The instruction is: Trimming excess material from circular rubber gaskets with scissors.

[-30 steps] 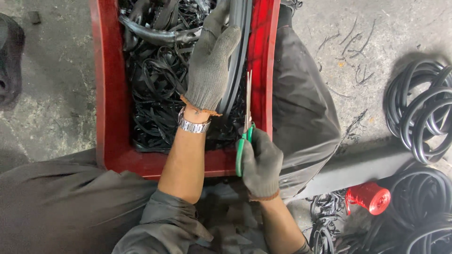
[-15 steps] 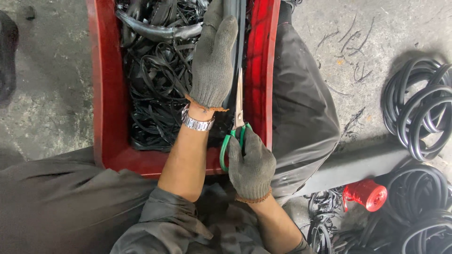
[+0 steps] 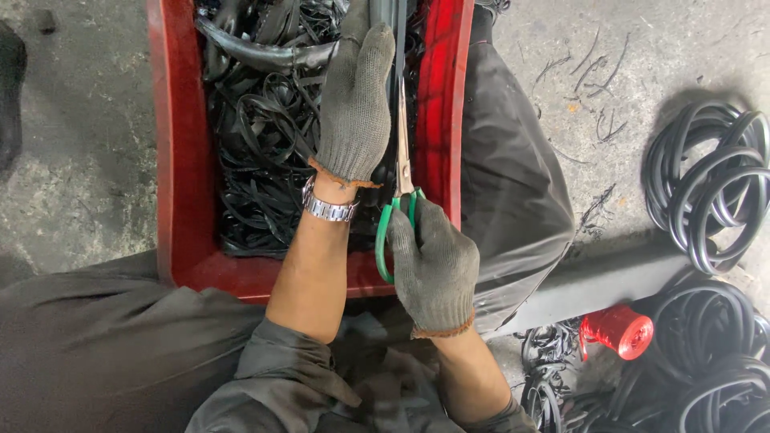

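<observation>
The scissors [image 3: 399, 192] are gripped by the gloved right hand [image 3: 433, 269], fingers curled through the green handles at the near rim of the red crate [image 3: 180, 200]; the blades are pointed away over the crate, nearly closed on a black strip [image 3: 399, 48]; the strip is held flat by the gloved left hand [image 3: 354, 104], fingers pressed together along it, inside the crate; black scraps [image 3: 257, 160] fill the crate; rubber coils [image 3: 710, 180] lie right of the crate; a red spool [image 3: 618, 330] lies nearer, also right.
</observation>
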